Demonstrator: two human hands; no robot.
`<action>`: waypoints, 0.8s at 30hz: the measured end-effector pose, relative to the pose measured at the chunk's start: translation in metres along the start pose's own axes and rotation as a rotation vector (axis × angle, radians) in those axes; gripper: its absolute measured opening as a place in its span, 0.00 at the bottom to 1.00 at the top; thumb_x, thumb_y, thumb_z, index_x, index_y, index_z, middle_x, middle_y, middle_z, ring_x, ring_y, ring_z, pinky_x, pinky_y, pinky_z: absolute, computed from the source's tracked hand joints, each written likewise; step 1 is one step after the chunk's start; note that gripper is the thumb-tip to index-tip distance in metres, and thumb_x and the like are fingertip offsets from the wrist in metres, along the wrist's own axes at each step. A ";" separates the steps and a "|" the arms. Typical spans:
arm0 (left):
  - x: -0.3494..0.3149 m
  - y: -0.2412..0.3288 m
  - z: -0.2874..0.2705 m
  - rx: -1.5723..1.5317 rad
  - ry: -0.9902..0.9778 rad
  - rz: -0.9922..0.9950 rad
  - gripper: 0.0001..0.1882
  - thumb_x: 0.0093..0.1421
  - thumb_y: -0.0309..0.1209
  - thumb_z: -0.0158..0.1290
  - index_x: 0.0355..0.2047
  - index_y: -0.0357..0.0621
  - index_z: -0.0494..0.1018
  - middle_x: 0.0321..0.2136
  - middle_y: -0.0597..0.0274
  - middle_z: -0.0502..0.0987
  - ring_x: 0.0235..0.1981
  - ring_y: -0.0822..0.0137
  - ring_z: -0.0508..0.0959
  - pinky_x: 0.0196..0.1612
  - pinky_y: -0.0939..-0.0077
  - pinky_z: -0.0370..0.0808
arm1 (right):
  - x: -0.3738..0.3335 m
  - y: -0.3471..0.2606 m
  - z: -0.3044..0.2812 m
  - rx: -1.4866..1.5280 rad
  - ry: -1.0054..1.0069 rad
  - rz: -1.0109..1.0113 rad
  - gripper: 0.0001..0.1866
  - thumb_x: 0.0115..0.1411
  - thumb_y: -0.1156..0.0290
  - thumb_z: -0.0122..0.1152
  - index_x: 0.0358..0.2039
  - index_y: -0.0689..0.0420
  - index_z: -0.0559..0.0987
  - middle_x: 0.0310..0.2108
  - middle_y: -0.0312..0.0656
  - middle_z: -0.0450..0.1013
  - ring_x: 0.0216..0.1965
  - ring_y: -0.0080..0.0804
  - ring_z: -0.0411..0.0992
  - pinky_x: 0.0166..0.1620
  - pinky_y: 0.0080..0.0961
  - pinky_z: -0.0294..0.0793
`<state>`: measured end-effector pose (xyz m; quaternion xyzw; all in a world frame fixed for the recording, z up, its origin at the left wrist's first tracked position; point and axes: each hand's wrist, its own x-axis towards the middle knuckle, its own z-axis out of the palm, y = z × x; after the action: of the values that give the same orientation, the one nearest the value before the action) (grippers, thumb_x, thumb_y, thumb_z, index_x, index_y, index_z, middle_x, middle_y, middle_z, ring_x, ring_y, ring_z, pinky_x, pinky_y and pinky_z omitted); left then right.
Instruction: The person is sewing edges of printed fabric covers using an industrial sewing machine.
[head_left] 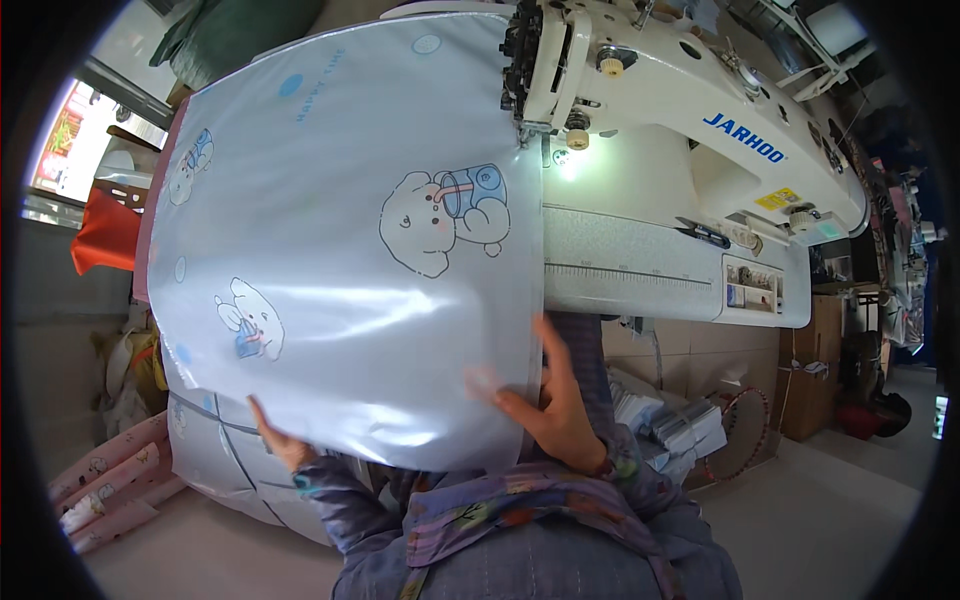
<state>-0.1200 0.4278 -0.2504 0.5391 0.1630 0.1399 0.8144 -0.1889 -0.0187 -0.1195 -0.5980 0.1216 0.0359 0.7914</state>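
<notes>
A large pale blue-white plastic sheet, glossy and printed with cartoon puppies, spreads over the left part of the sewing table. Its right edge runs under the needle area of a white sewing machine. At the sheet's near right edge my right hand grips the border, thumb bent in and index finger stretched along the edge. A blurred, skin-coloured patch shows in the sheet beside that thumb. My left hand holds the near left edge, one digit raised and the other fingers hidden under the sheet.
Thread snips and a small parts tray lie on the machine bed, right of the sheet. A strapped bundle and pink rolls stand at lower left. Packaged goods and cardboard boxes are at right.
</notes>
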 end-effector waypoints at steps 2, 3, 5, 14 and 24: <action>-0.008 0.036 -0.001 0.550 0.017 0.368 0.37 0.68 0.45 0.55 0.69 0.38 0.57 0.65 0.50 0.67 0.60 0.52 0.73 0.59 0.58 0.75 | -0.010 -0.003 -0.001 -0.088 -0.052 0.053 0.45 0.63 0.82 0.63 0.75 0.55 0.49 0.60 0.45 0.68 0.53 0.25 0.71 0.54 0.24 0.73; -0.005 0.054 0.000 0.602 0.148 0.352 0.36 0.69 0.47 0.53 0.68 0.37 0.59 0.64 0.51 0.68 0.60 0.53 0.73 0.59 0.59 0.76 | -0.014 -0.003 -0.002 -0.120 -0.103 0.135 0.44 0.63 0.82 0.63 0.74 0.56 0.51 0.60 0.44 0.68 0.53 0.23 0.70 0.53 0.23 0.73; 0.011 0.088 0.000 0.213 0.139 0.085 0.33 0.70 0.46 0.52 0.67 0.37 0.61 0.63 0.52 0.70 0.58 0.53 0.74 0.59 0.60 0.75 | -0.015 0.000 -0.004 -0.154 -0.157 0.216 0.42 0.63 0.82 0.63 0.74 0.57 0.54 0.60 0.43 0.68 0.53 0.22 0.70 0.53 0.21 0.72; 0.074 0.080 0.022 -0.150 0.139 -0.210 0.30 0.70 0.45 0.53 0.64 0.38 0.65 0.59 0.54 0.73 0.58 0.57 0.74 0.60 0.61 0.72 | 0.027 0.002 -0.007 -0.173 -0.093 0.089 0.41 0.65 0.81 0.60 0.74 0.60 0.53 0.61 0.41 0.66 0.51 0.19 0.69 0.52 0.17 0.71; 0.148 0.065 0.065 0.028 0.070 -0.056 0.20 0.70 0.40 0.55 0.51 0.34 0.74 0.48 0.56 0.78 0.48 0.65 0.78 0.52 0.70 0.74 | 0.076 -0.036 -0.027 -0.694 -0.098 -0.084 0.39 0.66 0.71 0.60 0.73 0.57 0.54 0.14 0.40 0.71 0.15 0.25 0.70 0.24 0.23 0.68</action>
<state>0.0380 0.4576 -0.1837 0.5407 0.2082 0.1335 0.8041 -0.1122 -0.0615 -0.1109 -0.8333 0.0396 0.0713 0.5468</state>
